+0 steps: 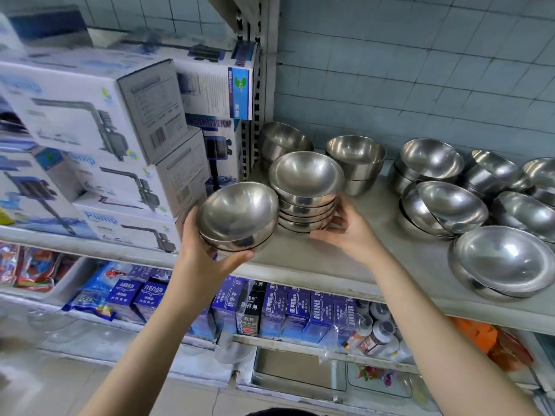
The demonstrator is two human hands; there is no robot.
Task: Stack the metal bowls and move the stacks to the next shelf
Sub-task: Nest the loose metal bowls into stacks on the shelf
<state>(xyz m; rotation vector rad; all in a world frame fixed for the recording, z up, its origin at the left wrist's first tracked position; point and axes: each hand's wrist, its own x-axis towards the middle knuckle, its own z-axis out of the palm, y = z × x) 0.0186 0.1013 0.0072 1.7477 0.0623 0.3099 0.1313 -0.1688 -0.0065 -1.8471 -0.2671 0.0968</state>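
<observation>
Left of the slotted upright point(256, 94), the pump boxes point(99, 115) are piled high, and their far-left edges blur out of reading. Just below the upright, in front of it, your left hand point(204, 247) cups a short stack of metal bowls point(237, 214) from underneath, thumb up its left side, fingers curled beneath. The stack sits off the front edge of the shelf board point(375, 235). Its lower rims overlap, so you cannot count the bowls exactly.

Just right of the upright, the tall stack of metal bowls point(306, 187) stands on the board. Your right hand point(345, 232) clasps its lower right side, thumb along the base. The fingertips go behind the bowls and are hidden. Behind it, beside the upright, another bowl point(282, 139) is partly covered.

Further right of the upright, loose and tilted bowls point(450, 205) crowd the board. The farthest bowl point(543, 175) is cut off by the frame.
</observation>
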